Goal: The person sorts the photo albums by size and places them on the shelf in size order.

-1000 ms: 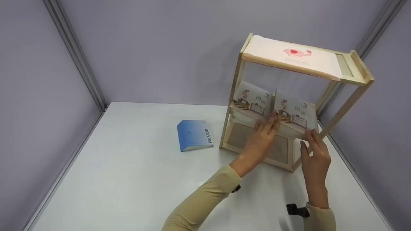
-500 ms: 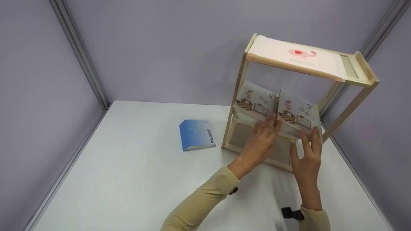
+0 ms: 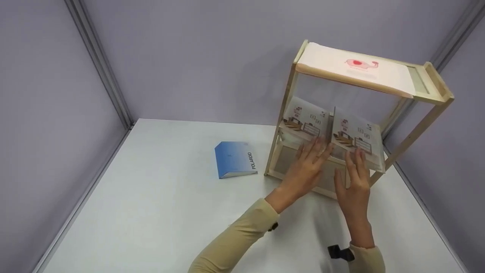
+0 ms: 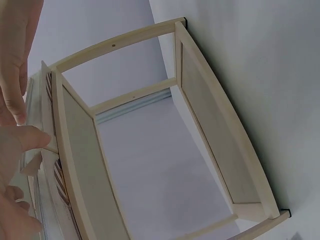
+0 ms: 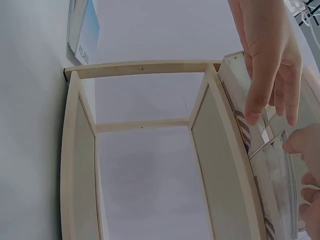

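A small two-tier wooden shelf (image 3: pixel 290 98) stands at the right. On its lower tier lie two white books, a left book (image 3: pixel 307 118) and a right book (image 3: pixel 358 132), with matching printed covers. My left hand (image 3: pixel 305 167) has its fingers extended at the front edge where the books meet; in the left wrist view, a fingertip touches that edge. My right hand (image 3: pixel 355 182) is close beside it, fingers fairly straight and spread, fingertips at the right book's front edge. The right book sticks out past the shelf's right front side.
A blue book (image 3: pixel 235 159) marked POLAROID lies on the white table (image 3: pixel 163 197) left of the shelf. On the shelf's top tier is a white book (image 3: pixel 346 62) with a pink elephant. Grey-lilac walls (image 3: pixel 212 57) enclose the table.
My right hand has slid left along the right book's front edge, toward my left hand. The left hand stays nearly in place; the whole view has shifted slightly.
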{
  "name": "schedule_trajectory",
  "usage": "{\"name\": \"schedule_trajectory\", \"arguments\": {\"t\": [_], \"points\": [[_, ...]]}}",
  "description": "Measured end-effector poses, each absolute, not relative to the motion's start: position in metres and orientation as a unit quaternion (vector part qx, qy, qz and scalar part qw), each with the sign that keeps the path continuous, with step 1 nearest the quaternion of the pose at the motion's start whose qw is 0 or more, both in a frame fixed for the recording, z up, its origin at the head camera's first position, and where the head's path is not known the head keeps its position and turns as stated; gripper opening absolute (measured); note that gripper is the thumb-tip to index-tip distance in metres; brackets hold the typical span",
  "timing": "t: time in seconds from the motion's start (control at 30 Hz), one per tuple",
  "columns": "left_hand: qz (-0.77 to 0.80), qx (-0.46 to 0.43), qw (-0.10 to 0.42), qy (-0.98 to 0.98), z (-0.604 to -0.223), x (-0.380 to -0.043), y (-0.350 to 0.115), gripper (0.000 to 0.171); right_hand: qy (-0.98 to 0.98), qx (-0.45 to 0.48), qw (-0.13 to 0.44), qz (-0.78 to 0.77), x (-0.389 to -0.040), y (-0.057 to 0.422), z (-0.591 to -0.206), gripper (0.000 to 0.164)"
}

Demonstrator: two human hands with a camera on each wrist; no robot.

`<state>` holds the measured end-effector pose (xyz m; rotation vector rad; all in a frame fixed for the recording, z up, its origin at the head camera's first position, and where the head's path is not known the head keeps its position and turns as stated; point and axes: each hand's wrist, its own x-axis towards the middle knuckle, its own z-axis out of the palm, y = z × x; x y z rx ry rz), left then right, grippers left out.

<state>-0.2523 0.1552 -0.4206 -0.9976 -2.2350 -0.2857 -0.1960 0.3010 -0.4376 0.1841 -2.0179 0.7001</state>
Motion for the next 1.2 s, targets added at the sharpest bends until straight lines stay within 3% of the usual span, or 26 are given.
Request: {"name": "schedule_trajectory", "arguments": {"t": [0.63,1.2], "points": [[-0.149,-0.367,0.399,-0.827,-0.429,-0.255,0.127,0.068,-0.823,0.13,0.479,0.278,-0.204,0.274,-0.443,0.062],[-0.205,-0.345,0.431,-0.808,-0.444,-0.258,0.109,0.054,-0.846,0.163,0.412,0.296,-0.209,0.252,-0.455,0.058]]}}
